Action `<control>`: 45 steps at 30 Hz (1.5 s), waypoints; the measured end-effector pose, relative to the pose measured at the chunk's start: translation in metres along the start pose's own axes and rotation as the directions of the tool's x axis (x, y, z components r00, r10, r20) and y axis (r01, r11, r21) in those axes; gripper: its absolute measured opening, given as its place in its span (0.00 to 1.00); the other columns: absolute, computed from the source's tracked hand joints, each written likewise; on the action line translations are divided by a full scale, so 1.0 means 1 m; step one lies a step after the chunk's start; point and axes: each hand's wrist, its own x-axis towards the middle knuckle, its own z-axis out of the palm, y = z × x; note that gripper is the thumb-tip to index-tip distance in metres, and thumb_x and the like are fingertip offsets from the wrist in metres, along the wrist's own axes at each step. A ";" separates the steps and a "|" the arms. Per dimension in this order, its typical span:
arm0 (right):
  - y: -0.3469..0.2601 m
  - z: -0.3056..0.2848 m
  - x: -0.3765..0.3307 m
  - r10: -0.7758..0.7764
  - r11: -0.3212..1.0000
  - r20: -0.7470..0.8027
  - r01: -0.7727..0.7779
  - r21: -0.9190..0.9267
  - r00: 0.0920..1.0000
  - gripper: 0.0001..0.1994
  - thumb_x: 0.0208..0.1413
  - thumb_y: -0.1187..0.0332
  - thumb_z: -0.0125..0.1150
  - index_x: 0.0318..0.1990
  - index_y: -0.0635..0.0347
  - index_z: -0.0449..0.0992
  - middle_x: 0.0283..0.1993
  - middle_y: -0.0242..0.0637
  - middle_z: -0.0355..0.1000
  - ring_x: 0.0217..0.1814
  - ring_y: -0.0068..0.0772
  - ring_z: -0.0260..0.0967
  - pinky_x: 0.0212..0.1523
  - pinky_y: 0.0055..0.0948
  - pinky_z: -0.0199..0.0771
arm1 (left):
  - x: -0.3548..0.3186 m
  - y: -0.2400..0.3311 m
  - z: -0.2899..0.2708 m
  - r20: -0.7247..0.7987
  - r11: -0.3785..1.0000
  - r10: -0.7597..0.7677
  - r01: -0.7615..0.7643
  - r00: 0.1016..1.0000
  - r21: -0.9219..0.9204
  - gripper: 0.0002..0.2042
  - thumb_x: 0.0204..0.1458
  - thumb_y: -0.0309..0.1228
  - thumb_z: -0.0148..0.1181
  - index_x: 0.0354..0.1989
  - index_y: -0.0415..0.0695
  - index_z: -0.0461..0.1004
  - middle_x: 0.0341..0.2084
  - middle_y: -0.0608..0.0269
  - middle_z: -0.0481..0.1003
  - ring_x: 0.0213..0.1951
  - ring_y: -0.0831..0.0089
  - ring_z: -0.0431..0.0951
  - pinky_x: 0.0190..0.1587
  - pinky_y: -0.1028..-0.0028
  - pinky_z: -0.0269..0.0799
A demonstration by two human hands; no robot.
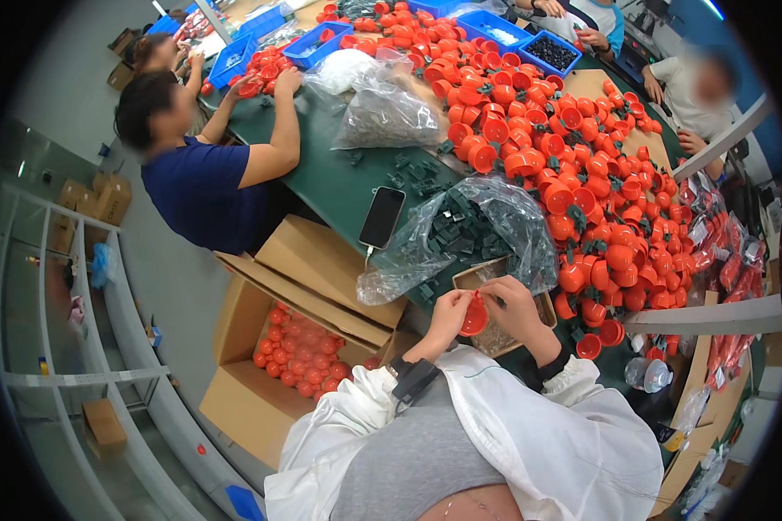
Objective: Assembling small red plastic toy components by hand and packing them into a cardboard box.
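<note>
Near the table's front edge, my left hand [447, 318] grips a small red plastic cup [473, 319] by its side, its open mouth facing up toward me. My right hand [513, 309] is closed in a pinch at the cup's upper rim; whatever its fingertips hold is too small to make out. Just beneath my hands is a shallow cardboard tray [545, 310] with small pale parts in it. Beyond them lies an open clear plastic bag [530, 239] of dark green plastic pieces [469, 227].
A large heap of red cups [599, 191] covers the table's right side. A phone [382, 217] on a cable lies left of the bag. An open carton [235, 382] of red balls stands at my left. Co-workers sit around the table; one wears a blue shirt [204, 187].
</note>
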 end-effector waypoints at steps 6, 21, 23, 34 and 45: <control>0.000 0.003 0.003 0.004 1.000 0.031 -0.004 0.011 1.000 0.05 0.39 0.78 0.59 0.27 0.62 0.72 0.30 0.39 0.70 0.35 0.40 0.67 0.36 0.33 0.68 | 0.003 -0.008 -0.002 0.004 1.000 0.028 -0.027 1.000 -0.013 0.11 0.54 0.31 0.48 0.36 0.36 0.72 0.28 0.64 0.74 0.30 0.81 0.72 0.33 0.82 0.66; 0.011 0.007 0.057 0.157 0.941 -0.094 -0.120 0.315 0.983 0.09 0.45 0.78 0.56 0.36 0.63 0.73 0.33 0.38 0.70 0.30 0.29 0.69 0.31 0.23 0.68 | -0.032 0.020 -0.036 -0.043 0.991 0.124 -0.126 0.991 -0.042 0.10 0.53 0.25 0.45 0.40 0.39 0.71 0.29 0.63 0.75 0.30 0.81 0.73 0.33 0.83 0.67; 0.000 0.007 0.096 0.038 0.960 -0.151 0.005 0.278 0.988 0.08 0.46 0.78 0.56 0.36 0.64 0.73 0.32 0.39 0.70 0.29 0.28 0.69 0.31 0.23 0.68 | -0.036 0.021 -0.046 -0.082 0.991 0.108 -0.113 0.991 -0.064 0.12 0.54 0.25 0.43 0.42 0.36 0.70 0.33 0.61 0.74 0.35 0.80 0.73 0.38 0.83 0.68; 0.056 0.092 0.101 0.003 0.992 0.267 0.032 -0.126 0.964 0.13 0.41 0.78 0.52 0.38 0.57 0.72 0.38 0.41 0.66 0.41 0.46 0.66 0.39 0.39 0.67 | -0.069 0.037 -0.066 -0.154 0.980 0.032 -0.061 0.988 -0.188 0.13 0.55 0.25 0.42 0.46 0.34 0.68 0.40 0.57 0.73 0.41 0.75 0.73 0.45 0.80 0.66; 0.064 0.108 0.086 -0.027 0.949 0.393 0.147 -0.278 0.919 0.17 0.41 0.78 0.53 0.42 0.53 0.70 0.40 0.40 0.66 0.43 0.44 0.66 0.41 0.36 0.69 | -0.070 0.010 -0.077 -0.169 0.984 0.102 -0.125 0.980 -0.129 0.13 0.55 0.28 0.46 0.45 0.34 0.68 0.39 0.61 0.73 0.40 0.79 0.71 0.44 0.80 0.66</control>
